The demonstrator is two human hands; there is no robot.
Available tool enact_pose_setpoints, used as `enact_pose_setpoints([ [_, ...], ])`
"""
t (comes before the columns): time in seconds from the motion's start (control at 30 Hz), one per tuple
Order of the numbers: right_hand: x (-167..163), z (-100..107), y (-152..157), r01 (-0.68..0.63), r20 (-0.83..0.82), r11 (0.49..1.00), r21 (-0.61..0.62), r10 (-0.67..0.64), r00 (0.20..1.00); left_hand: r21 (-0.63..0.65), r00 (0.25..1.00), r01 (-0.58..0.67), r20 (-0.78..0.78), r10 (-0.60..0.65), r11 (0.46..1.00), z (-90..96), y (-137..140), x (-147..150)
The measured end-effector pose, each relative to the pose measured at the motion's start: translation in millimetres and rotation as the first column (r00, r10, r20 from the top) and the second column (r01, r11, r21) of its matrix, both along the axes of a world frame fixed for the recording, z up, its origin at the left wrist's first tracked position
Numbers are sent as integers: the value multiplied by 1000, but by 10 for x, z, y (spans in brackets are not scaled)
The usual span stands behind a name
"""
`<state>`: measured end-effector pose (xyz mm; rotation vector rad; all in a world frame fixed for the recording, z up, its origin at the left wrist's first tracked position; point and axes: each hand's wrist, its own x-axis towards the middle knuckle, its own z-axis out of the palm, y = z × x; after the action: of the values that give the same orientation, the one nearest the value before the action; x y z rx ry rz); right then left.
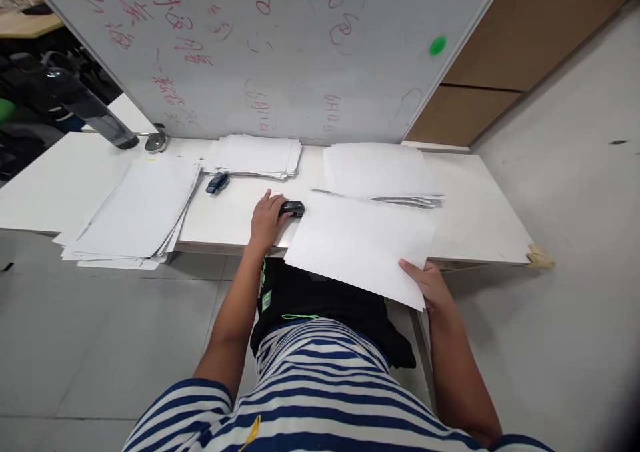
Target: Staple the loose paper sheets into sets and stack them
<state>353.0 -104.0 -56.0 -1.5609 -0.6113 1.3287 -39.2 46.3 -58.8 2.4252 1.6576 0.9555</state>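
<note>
Stapler (293, 208) is in L hand (267, 219), paper (363, 242) in R hand (434, 287).

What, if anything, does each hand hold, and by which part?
Right hand: white rectangular paper, by its right edge. Left hand: small black stapler, by its left end.

Paper covers much of a white tabletop (225, 220), the left stack (143, 205) jutting past the front edge, the middle stack (255, 155) and right stack (375, 169) toward the back. A dark bottle (83, 99), shiny rounded object (156, 143), small dark-blue item (218, 183) and black stapler (293, 208) share the surface.
</note>
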Motion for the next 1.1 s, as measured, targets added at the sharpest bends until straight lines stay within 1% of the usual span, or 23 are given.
enact_pose_setpoints([
  [0.07,-63,2,31,-36,-17,999,-16,36,999,10,1000,10,7,-11,1000,-10,2,-7],
  [0.17,-107,35,86,-52,-26,998,-30,51,998,10,1000,15,14,-15,1000,-1,-6,-21],
  [0.37,-9,107,104,-37,12,998,-52,37,999,-5,996,-61,60,61,998,53,-39,-26],
  [0.57,0,92,109,-88,37,996,-24,89,995,-24,999,-31,37,32,999,77,-71,2],
  [0.63,-21,75,159,-120,26,992,-24,121,992,-17,999,-8,35,8,1000,75,-70,4],
  [0.7,-48,61,233,-179,15,983,-29,180,984,-15,999,7,33,-6,1000,67,-56,-2],
  [0.83,-113,72,397,-318,7,948,-28,318,948,-49,999,42,21,-41,998,56,-5,-27],
  [0.93,-126,99,501,-350,34,936,-25,351,936,-78,998,33,-41,-37,996,82,10,-50],
  [1.0,-111,114,572,-354,65,935,5,353,933,-85,996,18,-81,-25,996,129,10,-58],
  [1.1,-87,140,689,-317,119,942,111,304,945,-104,996,33,-78,-41,994,254,50,-33],
])
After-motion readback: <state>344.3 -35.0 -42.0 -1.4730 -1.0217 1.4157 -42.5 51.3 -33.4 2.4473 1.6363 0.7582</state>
